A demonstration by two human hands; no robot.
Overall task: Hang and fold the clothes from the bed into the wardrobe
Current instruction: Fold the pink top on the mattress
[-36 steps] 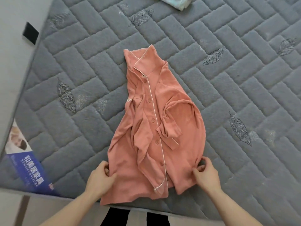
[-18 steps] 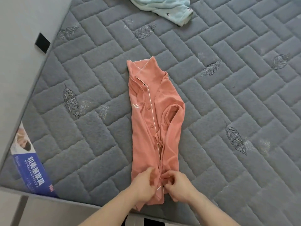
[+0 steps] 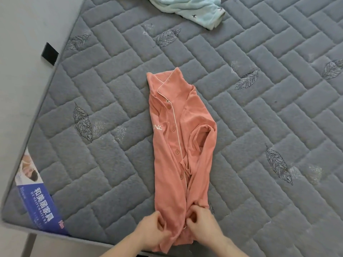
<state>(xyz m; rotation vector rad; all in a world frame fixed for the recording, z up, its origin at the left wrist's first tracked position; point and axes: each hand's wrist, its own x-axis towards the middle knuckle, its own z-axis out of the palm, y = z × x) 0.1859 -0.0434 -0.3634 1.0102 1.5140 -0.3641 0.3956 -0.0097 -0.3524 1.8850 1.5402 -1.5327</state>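
Shirt (image 3: pixel 178 145): lying long-axis near-to-far, collar far; left hand (image 3: pixel 154 230) and right hand (image 3: pixel 202 226) both pinching its near hem, equally close.

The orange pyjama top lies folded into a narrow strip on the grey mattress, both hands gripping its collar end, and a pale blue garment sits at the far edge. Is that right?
Not quite. The head view shows the left hand and right hand gripping the hem end of the orange pyjama top, nearest the person; the collar points away. The rest holds: it lies in a narrow strip on the grey mattress, with the pale blue garment at the far edge.
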